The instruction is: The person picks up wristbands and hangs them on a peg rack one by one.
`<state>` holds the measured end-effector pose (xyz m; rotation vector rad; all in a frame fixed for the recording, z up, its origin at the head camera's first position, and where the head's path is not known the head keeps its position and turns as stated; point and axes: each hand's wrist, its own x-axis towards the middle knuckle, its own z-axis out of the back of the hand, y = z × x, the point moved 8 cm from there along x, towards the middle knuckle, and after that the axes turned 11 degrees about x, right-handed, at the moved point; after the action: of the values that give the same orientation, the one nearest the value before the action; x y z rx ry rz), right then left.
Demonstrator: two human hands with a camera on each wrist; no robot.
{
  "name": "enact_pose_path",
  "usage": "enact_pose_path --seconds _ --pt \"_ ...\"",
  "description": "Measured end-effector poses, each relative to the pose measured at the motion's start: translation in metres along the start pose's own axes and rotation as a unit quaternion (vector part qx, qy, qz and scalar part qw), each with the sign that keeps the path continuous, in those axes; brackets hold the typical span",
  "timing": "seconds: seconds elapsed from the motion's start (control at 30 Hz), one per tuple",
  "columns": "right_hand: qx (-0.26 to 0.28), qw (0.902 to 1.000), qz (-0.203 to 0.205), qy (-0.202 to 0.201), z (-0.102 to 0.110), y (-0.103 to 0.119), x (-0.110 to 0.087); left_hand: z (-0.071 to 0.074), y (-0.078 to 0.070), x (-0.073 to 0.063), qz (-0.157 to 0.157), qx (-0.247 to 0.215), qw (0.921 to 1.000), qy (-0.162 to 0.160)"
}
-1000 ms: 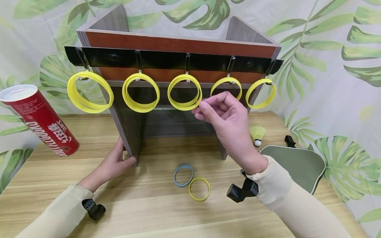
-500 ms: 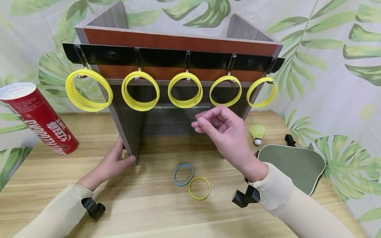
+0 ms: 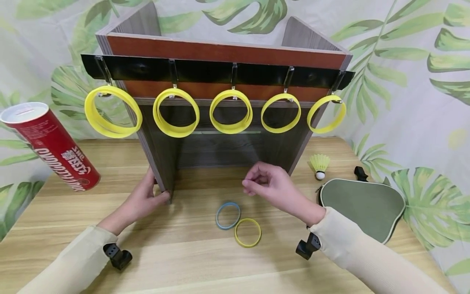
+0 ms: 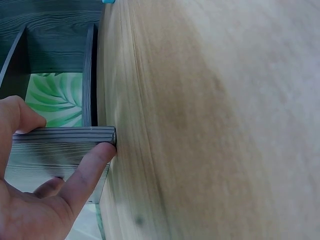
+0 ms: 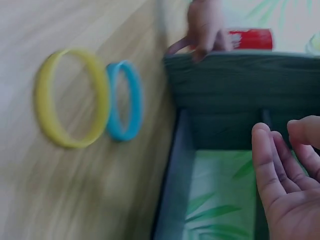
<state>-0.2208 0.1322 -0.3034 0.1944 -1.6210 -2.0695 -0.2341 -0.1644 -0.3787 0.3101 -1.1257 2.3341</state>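
My left hand (image 3: pixel 141 198) grips the front edge of the left side panel (image 4: pixel 65 135) of a grey wooden shelf unit, fingers on one side and thumb on the other in the left wrist view. My right hand (image 3: pixel 275 185) hovers over the table in front of the shelf, fingers loosely curled, nothing in them. Near it on the table lie a blue wristband (image 5: pixel 132 127) and a yellow wristband (image 5: pixel 45 100), edge to edge. Several yellow wristbands (image 3: pixel 231 130) hang in a row from clear hooks (image 3: pixel 234 73) on a black strip (image 3: pixel 205 73) across the shelf's front.
Left of the shelf stands a red snack can (image 3: pixel 55 147) with a white lid. On the right lie a yellow shuttlecock (image 3: pixel 319 164) and a green zipped case (image 3: pixel 361 208). A leaf-print cloth (image 3: pixel 396 90) covers the wall behind the wooden table (image 3: pixel 176 261).
My right hand has come down from the hanging middle wristband to just above the table. The left hand keeps its grip on the panel. The hanging wristbands stay in place.
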Motion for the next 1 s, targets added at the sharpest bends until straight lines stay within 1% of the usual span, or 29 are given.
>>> enact_pose_path --seconds 0.07,0.17,0.33,0.43,0.5,0.6,0.7,0.77,0.83,1.0 --pt "-0.024 0.9996 -0.013 0.0 0.003 -0.011 -0.001 0.0 0.0 0.0 -0.002 0.003 1.0 0.0" --pt "-0.048 0.9982 -0.033 0.013 0.005 -0.028 -0.002 0.0 0.0 0.001 -0.003 0.004 1.0 -0.001" --pt "-0.085 0.9925 -0.059 0.066 -0.002 -0.059 -0.009 0.0 0.0 0.003 -0.006 -0.001 1.0 -0.003" --pt "-0.111 0.9865 -0.077 0.093 -0.008 -0.075 -0.014 -0.001 0.0 0.003 -0.005 -0.005 1.0 -0.003" --pt "-0.127 0.9822 -0.093 0.104 -0.011 -0.082 -0.017 -0.001 0.001 0.003 -0.001 -0.003 1.0 -0.001" --pt "-0.136 0.9762 -0.122 0.116 -0.014 -0.09 -0.022 -0.001 0.002 0.003 0.009 0.003 0.9999 0.005" --pt "-0.134 0.9704 -0.153 0.129 -0.017 -0.095 -0.026 -0.002 0.002 0.002 0.015 0.011 0.9998 0.009" --pt "-0.133 0.9674 -0.164 0.139 -0.02 -0.098 -0.028 -0.002 0.002 0.001 0.016 0.012 0.9998 0.01" --pt "-0.135 0.965 -0.17 0.147 -0.022 -0.099 -0.029 -0.002 0.002 0.001 0.015 0.01 0.9998 0.009" --pt "-0.148 0.9623 -0.168 0.154 -0.024 -0.102 -0.029 -0.002 0.002 0.0 0.013 0.003 0.9999 0.009"
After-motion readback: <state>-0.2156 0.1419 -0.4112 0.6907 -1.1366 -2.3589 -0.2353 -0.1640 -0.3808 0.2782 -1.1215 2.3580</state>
